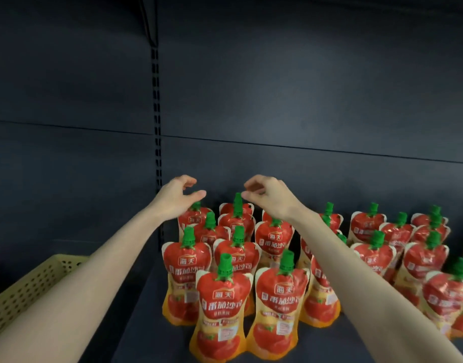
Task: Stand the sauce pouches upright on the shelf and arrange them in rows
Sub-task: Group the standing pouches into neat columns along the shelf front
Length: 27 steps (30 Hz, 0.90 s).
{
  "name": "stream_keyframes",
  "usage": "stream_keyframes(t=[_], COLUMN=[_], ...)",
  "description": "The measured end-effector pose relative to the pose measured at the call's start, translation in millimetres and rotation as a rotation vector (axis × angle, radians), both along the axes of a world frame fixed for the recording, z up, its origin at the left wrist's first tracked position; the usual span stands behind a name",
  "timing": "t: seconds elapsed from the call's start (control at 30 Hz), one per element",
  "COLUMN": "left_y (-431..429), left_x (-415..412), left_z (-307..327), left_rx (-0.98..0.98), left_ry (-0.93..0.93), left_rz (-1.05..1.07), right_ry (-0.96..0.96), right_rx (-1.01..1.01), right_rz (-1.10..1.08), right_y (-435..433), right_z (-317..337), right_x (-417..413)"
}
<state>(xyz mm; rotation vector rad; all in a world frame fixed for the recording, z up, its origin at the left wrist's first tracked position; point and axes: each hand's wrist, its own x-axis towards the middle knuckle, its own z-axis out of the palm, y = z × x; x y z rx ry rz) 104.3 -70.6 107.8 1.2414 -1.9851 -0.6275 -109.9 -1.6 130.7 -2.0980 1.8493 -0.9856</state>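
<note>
Pouches of tomato sauce (220,297) stand upright across the dark shelf (136,323), red bodies with green caps, so the standing-up part of the job looks largely done from where I stand. I see none lying flat, though the arms hide a few in the middle.

The left-hand cluster runs in rough files from the front edge back toward the rear panel (277,100), but the files are loose: some pouches overlap their neighbours and the front pair sits ahead of the rest. A second cluster (424,258) on the right stands apart from the first, with an uneven gap between the two, and its rows wander as well.

Both arms reach over to the back row. The left hand (176,197) hovers just above the rear-left pouch with fingers loosely curled and thumb spread, gripping nothing. The right hand (269,197) hangs beside the tall green cap (237,203) of the next pouch, fingers bent and thumb drawn near them; whether a fingertip touches the cap I cannot tell, but it has no hold on it.

A cream perforated basket (28,284) sits at the left; its contents are out of sight.

What remains, I judge, is straightening and closing up the rows.
</note>
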Motion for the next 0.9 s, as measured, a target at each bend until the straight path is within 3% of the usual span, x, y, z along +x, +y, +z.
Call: stream_keyframes(t=[0.17,0.33,0.77,0.9], left_y=[-19,-28,-60,-60], left_x=[-8,-14,-45,-43], left_z=[-14,-25,-31,-30], left_rx=[0.096,0.122,0.003,0.054], left_ry=[-0.047,0.139,0.096,0.075], left_rz=[-0.081,-0.103,-0.157,-0.173], right_ry=[0.041,0.081,0.142,0.143], right_rx=[0.121,0.253,0.220,0.223], right_rz=[0.058,0.123,0.076,0.065], right_y=[-43,-69,-73,-69], right_z=[-1,-8,-10,-12], right_x=[-12,-13,-40,-43])
